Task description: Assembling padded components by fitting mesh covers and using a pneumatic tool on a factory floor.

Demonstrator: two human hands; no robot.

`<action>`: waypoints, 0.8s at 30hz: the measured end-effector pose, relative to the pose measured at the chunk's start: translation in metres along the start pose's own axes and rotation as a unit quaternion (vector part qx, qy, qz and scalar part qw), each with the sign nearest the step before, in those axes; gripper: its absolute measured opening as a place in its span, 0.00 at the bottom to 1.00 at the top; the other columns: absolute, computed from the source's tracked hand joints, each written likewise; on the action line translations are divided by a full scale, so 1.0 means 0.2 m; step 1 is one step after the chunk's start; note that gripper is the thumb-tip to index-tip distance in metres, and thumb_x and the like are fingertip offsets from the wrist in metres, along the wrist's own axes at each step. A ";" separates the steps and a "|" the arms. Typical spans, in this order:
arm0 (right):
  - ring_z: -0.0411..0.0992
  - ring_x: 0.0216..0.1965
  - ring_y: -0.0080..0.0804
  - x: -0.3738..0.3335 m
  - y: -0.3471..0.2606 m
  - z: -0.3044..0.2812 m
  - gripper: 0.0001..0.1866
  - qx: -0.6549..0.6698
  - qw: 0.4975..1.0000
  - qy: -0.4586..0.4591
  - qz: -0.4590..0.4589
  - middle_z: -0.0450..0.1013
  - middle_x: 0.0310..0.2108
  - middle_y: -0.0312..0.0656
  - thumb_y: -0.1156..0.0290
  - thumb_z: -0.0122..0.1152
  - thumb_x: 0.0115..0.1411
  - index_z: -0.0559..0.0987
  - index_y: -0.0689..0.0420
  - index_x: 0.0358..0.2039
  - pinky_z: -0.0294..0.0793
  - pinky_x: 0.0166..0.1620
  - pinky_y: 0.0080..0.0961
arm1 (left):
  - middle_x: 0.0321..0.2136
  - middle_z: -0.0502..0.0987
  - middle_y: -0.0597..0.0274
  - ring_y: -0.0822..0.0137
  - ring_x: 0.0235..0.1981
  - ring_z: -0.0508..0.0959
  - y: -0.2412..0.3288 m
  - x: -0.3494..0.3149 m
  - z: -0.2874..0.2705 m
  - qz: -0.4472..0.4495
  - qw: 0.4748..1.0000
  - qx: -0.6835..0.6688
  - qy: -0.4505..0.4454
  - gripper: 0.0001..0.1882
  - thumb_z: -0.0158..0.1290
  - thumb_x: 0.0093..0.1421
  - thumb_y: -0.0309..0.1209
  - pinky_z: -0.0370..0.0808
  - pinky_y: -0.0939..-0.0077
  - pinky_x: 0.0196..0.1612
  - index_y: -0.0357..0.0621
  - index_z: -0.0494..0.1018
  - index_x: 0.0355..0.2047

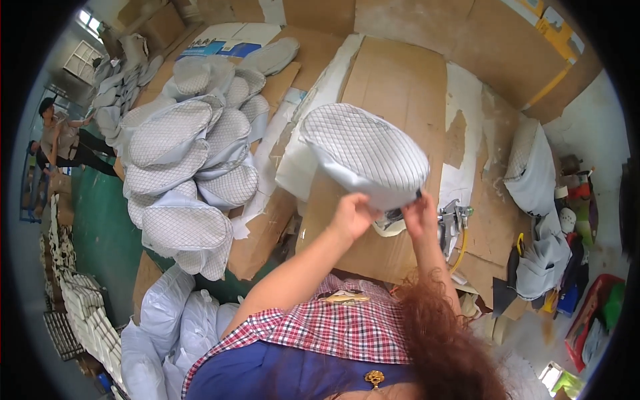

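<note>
A light grey shoe upper (367, 150) is held up over the cardboard-covered table, its quilted sole side facing up. My left hand (353, 217) grips its lower edge, fingers closed on the smooth grey fabric. At the heel end my right hand (419, 217) pinches the same edge beside a small dark spot that I cannot make out. Just below the shoe upper, partly hidden by my hands, is a metal device (453, 219) with a yellow hose. Left of it lies a large heap of similar shoe uppers (177, 133), quilted soles showing.
Cardboard (400, 73) covers the table and the wall behind. White sacks (163, 307) stand at lower left. More grey pieces (543, 260) and a quilted bundle (530, 167) are at right, near a red basket (587, 320). Another person (63, 133) stands far left.
</note>
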State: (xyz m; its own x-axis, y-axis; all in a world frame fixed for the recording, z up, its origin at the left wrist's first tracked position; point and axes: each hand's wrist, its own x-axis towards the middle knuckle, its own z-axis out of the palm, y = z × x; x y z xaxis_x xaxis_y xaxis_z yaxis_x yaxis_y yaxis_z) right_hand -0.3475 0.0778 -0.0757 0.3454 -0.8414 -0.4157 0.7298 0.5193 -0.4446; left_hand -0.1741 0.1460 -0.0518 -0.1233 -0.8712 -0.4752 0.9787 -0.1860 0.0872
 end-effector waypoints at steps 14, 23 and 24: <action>0.63 0.51 0.36 0.10 -0.21 0.46 0.30 -0.196 0.949 -0.240 0.062 0.65 0.50 0.43 0.68 0.54 0.48 0.62 0.62 0.52 0.60 0.55 0.34 | 0.26 0.70 0.59 0.60 0.30 0.71 -0.11 -0.01 0.01 0.108 0.983 0.050 0.139 0.08 0.44 0.46 0.29 0.72 0.62 0.34 0.44 0.67 0.29; 0.65 0.49 0.34 0.43 -0.21 0.93 0.22 -0.189 0.923 -0.333 0.048 0.67 0.47 0.39 0.73 0.49 0.51 0.66 0.54 0.49 0.65 0.50 0.33 | 0.25 0.71 0.58 0.62 0.29 0.73 0.53 -0.02 0.35 0.241 0.954 0.167 0.062 0.09 0.50 0.41 0.23 0.73 0.63 0.38 0.40 0.68 0.26; 0.66 0.47 0.32 0.51 -0.26 0.75 0.20 -0.198 0.926 -0.320 0.020 0.68 0.45 0.38 0.72 0.49 0.51 0.68 0.54 0.47 0.67 0.48 0.34 | 0.25 0.70 0.59 0.62 0.30 0.73 0.40 -0.02 0.37 0.247 0.953 0.167 0.056 0.09 0.49 0.43 0.22 0.73 0.61 0.40 0.39 0.67 0.28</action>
State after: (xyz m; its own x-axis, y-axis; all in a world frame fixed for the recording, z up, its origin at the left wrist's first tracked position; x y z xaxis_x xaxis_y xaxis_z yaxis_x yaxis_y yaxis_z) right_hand -0.2624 -0.0567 0.0240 0.7394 -0.6705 0.0613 0.4786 0.4594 -0.7482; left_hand -0.1071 0.1000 0.0217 0.3744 -0.8401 -0.3924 0.8036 0.0829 0.5893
